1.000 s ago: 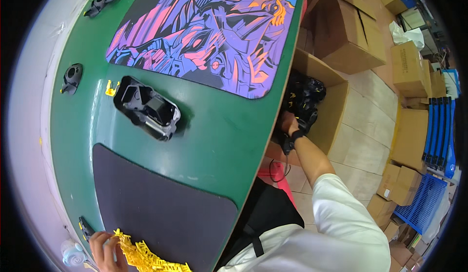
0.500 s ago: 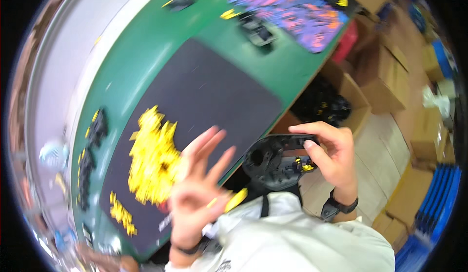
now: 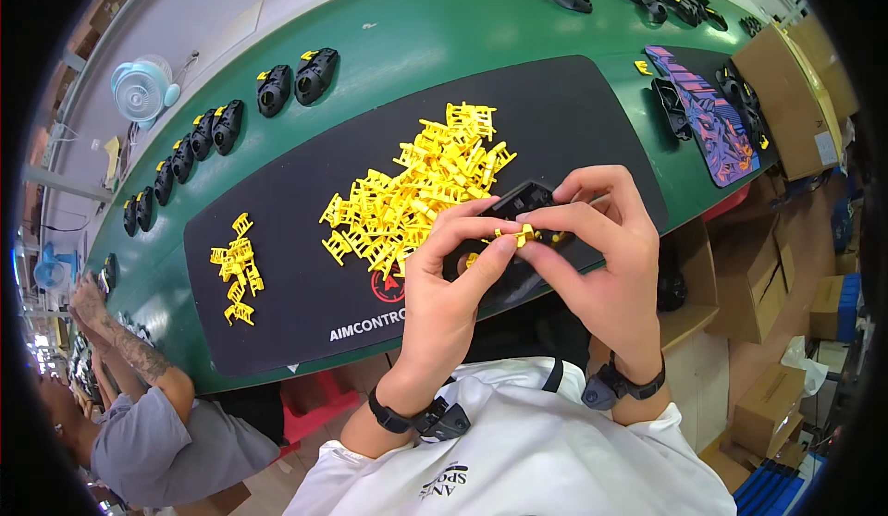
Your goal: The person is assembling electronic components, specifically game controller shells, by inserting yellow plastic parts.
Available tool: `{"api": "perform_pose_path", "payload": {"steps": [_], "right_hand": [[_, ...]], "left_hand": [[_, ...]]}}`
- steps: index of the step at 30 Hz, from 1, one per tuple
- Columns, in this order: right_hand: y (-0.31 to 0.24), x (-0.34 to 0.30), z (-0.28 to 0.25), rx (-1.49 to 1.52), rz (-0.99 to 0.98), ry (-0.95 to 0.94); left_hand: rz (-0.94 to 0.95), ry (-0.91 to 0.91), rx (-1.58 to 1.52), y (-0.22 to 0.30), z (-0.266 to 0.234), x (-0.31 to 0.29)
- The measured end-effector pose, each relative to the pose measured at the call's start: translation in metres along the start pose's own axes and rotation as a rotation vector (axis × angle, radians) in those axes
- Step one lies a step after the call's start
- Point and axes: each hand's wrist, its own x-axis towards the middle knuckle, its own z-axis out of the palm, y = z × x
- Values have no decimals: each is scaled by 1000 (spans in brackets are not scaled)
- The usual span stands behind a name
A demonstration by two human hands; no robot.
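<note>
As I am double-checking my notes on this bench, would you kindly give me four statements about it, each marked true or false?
1. The larger heap of yellow plastic pieces lies on the black rectangular mat. True.
2. Both the wearer's hands are empty. False: the left hand and right hand hold a small yellow plastic piece.
3. The purple-and-orange patterned mat lies left of the black rectangular mat. False: it lies right.
4. A light-blue round fan shows at the picture's upper left. True.
</note>
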Motion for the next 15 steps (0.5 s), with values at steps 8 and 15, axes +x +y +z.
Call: {"api": "perform_pose_path", "payload": {"steps": [8,15], "right_hand": [[-1,10,1,856,299,154],[-3,14,4,1103,530,91]], "left_hand": [[65,110,-111,13,-3,9],[-48,68,-607,11,-3,19]]}}
